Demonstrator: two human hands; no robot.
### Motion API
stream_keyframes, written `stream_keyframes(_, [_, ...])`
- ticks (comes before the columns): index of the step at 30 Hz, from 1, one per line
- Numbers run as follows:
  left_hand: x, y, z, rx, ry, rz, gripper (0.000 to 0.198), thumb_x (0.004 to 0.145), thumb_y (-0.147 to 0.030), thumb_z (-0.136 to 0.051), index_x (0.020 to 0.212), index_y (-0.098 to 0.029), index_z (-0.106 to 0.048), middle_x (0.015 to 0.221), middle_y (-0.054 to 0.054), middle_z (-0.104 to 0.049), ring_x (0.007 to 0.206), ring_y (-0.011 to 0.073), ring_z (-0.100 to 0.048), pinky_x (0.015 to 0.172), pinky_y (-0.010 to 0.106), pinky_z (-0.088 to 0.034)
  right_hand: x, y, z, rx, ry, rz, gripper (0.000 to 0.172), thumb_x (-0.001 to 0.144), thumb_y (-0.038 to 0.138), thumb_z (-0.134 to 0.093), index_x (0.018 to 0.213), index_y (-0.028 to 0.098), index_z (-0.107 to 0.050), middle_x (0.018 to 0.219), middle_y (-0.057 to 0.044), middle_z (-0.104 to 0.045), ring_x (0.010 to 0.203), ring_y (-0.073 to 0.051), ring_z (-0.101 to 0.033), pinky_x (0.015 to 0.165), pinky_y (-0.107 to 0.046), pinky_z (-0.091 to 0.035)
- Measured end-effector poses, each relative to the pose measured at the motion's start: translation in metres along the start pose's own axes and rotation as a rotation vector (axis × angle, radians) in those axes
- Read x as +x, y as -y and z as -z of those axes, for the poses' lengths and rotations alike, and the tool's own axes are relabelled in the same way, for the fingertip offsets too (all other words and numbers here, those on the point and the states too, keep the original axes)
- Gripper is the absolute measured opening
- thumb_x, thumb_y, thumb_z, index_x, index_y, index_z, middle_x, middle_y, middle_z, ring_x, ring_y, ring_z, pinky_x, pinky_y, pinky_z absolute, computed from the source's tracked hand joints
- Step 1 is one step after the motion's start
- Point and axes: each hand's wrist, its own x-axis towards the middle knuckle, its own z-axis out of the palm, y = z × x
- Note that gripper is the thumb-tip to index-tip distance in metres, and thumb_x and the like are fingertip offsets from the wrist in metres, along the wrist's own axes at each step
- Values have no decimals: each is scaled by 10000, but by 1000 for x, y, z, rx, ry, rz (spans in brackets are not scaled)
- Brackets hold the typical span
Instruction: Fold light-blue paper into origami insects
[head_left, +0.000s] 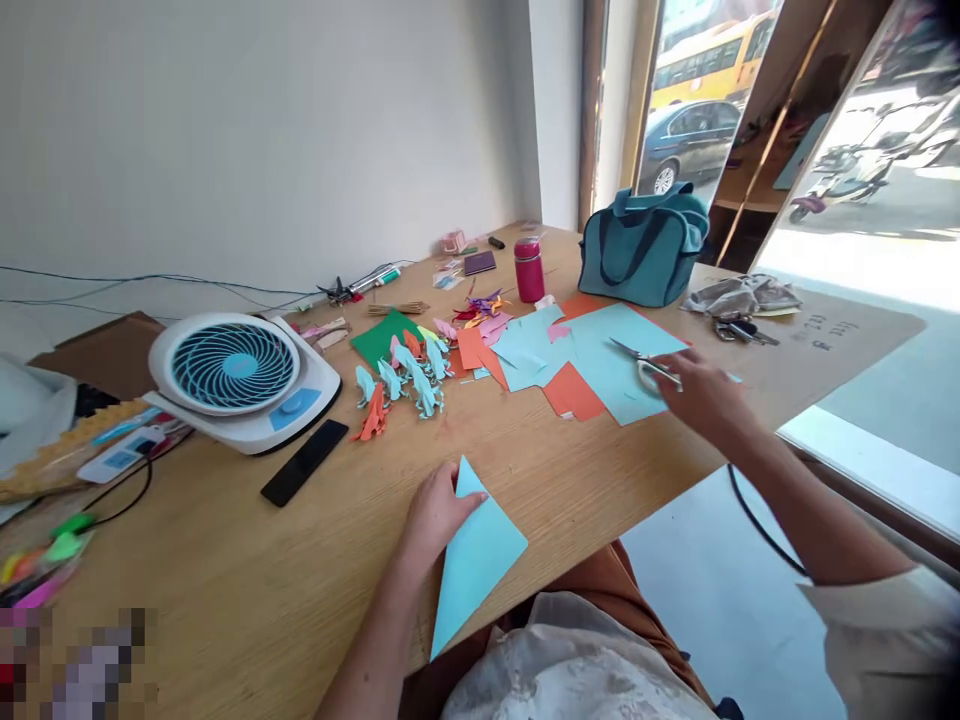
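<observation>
blue paper [480, 560], pinched by the left hand [436, 512], extends rightward (right hand [699, 392] grasps scissors [642, 360]).

I see a pale, thin-looking top [559, 670] at the bottom centre of the frame, creased and faintly mottled in grey. A loose cream sleeve [874, 620] at lower right ends near the elbow. Rust-brown trousers [611, 585] show beside the top; the left hand [441, 508] and right hand [694, 385] are bare.

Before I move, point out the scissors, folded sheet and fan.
Scissors [634, 354]: head view, on the blades near the handles.
Folded sheet [480, 552]: head view, middle of its upper face.
Fan [240, 366]: head view, hub of the grille.
</observation>
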Motion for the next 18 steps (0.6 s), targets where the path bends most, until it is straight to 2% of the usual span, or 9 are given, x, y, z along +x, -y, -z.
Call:
stream_keyframes(2, [2, 1, 0, -120, 40, -1, 178, 663, -242, -734, 751, -171, -597, 862, 79, -688, 886, 276, -624, 775, 349, -444, 18, -16, -1, -44, 37, -53, 291, 929, 309, -519, 1141, 148, -634, 1171, -209, -613, 954, -312, -615, 774, -406, -435])
stream_keyframes(4, [3, 0, 0, -246, 100, 4, 215, 706, -328, -718, 797, -161, -618, 846, 68, -698, 836, 248, -645, 728, 325, -476, 31, -23, -6, -78, 118, -102, 274, 902, 337, -579, 1058, 121, -639, 1090, -240, -619, 942, -348, -603, 751, -432, -421])
stream_keyframes(6, [2, -2, 2, -369, 147, 13, 337, 736, -431, -703, 913, -155, -623, 866, 64, -712, 816, 227, -666, 718, 316, -507, 40, -26, -13, -162, 260, -154, 258, 882, 374, -614, 978, 135, -625, 1052, -229, -616, 953, -362, -591, 738, -434, -420])
stream_keyframes(8, [-2, -7, 5, -490, 173, 31, 467, 708, -506, -733, 983, -152, -604, 868, 62, -719, 770, 205, -673, 710, 314, -527, 46, -29, -20, -210, 318, -180, 264, 884, 405, -608, 930, 145, -608, 1054, -225, -604, 964, -372, -585, 729, -434, -422])
stream_keyframes(11, [-15, -16, 13, -762, 219, 79, 557, 583, -462, -861, 961, -145, -602, 780, 35, -713, 664, 160, -650, 669, 285, -528, 48, -35, -25, -227, 311, -192, 272, 915, 428, -552, 902, 160, -595, 1062, -224, -594, 964, -380, -583, 722, -449, -424])
stream_keyframes(14, [-33, -24, 21, -913, 233, 82, 517, 540, -375, -908, 899, -141, -619, 712, 2, -689, 623, 128, -626, 645, 250, -513, 35, -36, -20, -235, 222, -151, 298, 952, 434, -464, 911, 171, -598, 979, -218, -603, 924, -386, -593, 701, -462, -409])
stream_keyframes(16, [-45, -28, 24, -938, 231, 67, 467, 568, -352, -901, 881, -142, -624, 729, 1, -686, 639, 121, -622, 646, 240, -507, 18, -24, -12, -161, 103, -89, 361, 962, 472, -413, 1008, 163, -593, 914, -215, -612, 881, -376, -599, 705, -472, -390])
stream_keyframes(18, [-56, -31, 27, -945, 213, 53, 424, 593, -335, -891, 858, -146, -619, 738, -7, -669, 652, 110, -608, 643, 227, -495, -6, 1, -5, 48, 78, -75, 386, 947, 500, -422, 1100, 177, -568, 911, -194, -639, 806, -328, -592, 687, -455, -390])
